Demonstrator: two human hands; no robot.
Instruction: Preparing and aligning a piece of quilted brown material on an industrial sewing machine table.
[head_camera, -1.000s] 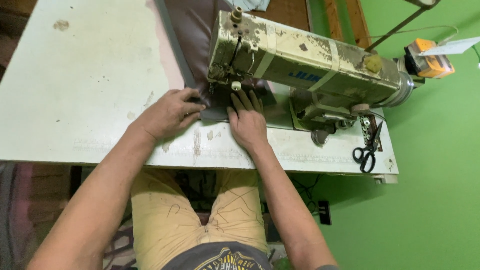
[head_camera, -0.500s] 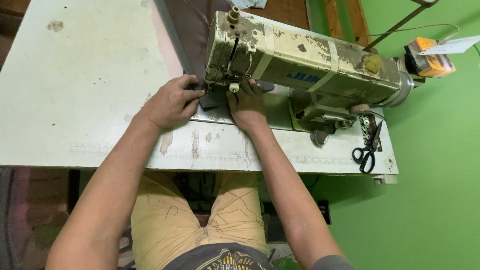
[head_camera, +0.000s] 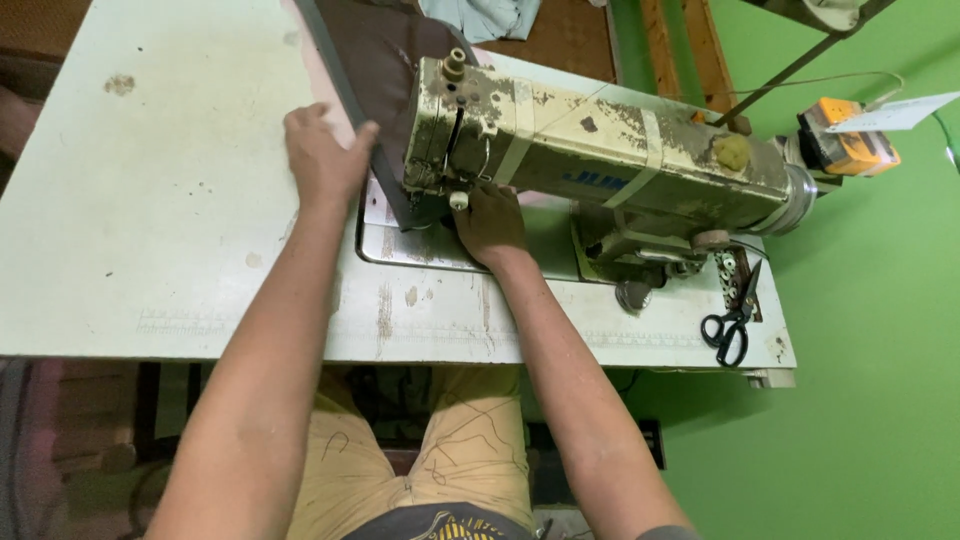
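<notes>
Head view, the only one, looking straight down at a person seated at a sewing station.

Hands: two, both the person's own. The left hand (head_camera: 322, 152) lies palm down on the dark fabric strip (head_camera: 352, 95), fingers together, thumb out toward the machine head. The right hand (head_camera: 490, 222) rests on the metal bed plate (head_camera: 400, 250) just under the machine's needle end; the fingers point under the arm and their tips are hidden, so whether they pinch the cloth cannot be told.

Sewing machine (head_camera: 600, 155): one, cream-coloured, paint badly chipped, lying across the table with its needle end toward the left hand and its handwheel at the far right.

Fabric: one dark brown piece (head_camera: 385, 55), with the grey-edged strip running from the table's far edge down to the needle area, between the two hands.

Table (head_camera: 140, 220): one, pale worn top, stained in several spots.

Scissors (head_camera: 732, 320): one pair, black-handled, lying on the table's right end, well apart from both hands.

Orange box (head_camera: 845, 145): one, beyond the handwheel, with a white card on it.

Wall or floor surface (head_camera: 880, 380): green, on the right side.

Legs: two, in tan trousers (head_camera: 460, 450), under the table edge.
</notes>
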